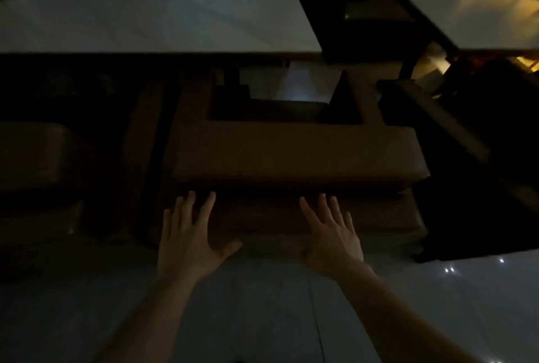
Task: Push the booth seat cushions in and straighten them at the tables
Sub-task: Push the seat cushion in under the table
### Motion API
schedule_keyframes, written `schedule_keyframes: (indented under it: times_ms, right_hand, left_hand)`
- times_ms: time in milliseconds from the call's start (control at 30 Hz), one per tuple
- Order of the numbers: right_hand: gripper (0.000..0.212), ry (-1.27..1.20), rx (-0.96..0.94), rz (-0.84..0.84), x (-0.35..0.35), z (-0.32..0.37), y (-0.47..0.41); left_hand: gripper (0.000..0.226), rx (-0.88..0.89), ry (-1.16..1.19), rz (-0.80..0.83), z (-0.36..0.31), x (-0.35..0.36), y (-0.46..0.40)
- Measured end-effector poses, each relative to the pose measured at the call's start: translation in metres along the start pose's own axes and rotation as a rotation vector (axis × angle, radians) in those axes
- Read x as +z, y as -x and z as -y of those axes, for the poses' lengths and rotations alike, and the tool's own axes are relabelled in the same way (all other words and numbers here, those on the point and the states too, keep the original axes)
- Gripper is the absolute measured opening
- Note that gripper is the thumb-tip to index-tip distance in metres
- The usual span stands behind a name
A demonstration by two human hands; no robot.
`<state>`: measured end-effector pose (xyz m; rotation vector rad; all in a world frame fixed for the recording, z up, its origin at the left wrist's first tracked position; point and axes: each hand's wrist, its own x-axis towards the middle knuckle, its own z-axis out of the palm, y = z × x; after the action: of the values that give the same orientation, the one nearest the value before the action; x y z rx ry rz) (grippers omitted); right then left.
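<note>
A brown padded booth seat (297, 155) stands in front of me in dim light, its back cushion running left to right and its arms reaching toward a white table (151, 12). My left hand (189, 234) lies flat with fingers spread against the seat's near face, toward its left end. My right hand (329, 234) is pressed flat the same way toward the right end. Neither hand holds anything.
A second brown booth seat (32, 158) sits at the left, with a dark gap between the two. Another pale table (472, 12) stands at the upper right above dark seating (481, 144). Glossy tiled floor (262, 319) lies under my arms.
</note>
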<state>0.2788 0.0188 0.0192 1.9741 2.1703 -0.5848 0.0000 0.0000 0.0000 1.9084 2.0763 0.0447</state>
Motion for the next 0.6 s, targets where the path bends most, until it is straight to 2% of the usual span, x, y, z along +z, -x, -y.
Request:
schedule_keyframes:
  times_ms: [100, 200, 333, 433, 600]
  right_hand:
    - [0.108, 0.055, 0.003, 0.021, 0.026, -0.006, -0.013]
    - [0.106, 0.089, 0.044, -0.030, 0.044, -0.014, -0.030]
    - [0.091, 0.101, 0.094, -0.068, 0.054, -0.020, -0.044]
    - [0.081, 0.116, 0.075, -0.138, 0.063, -0.023, -0.045]
    - [0.077, 0.074, 0.022, -0.196, 0.072, -0.031, -0.049]
  left_hand:
    - [0.113, -0.002, -0.055, 0.029, 0.009, 0.028, -0.010]
    - [0.109, 0.024, -0.063, -0.004, 0.010, 0.048, -0.026]
    - [0.100, 0.067, -0.110, -0.142, 0.009, 0.064, -0.039]
    - [0.095, 0.069, -0.088, -0.155, 0.002, 0.073, -0.045]
    - [0.090, 0.015, -0.115, -0.185, -0.009, 0.077, -0.044]
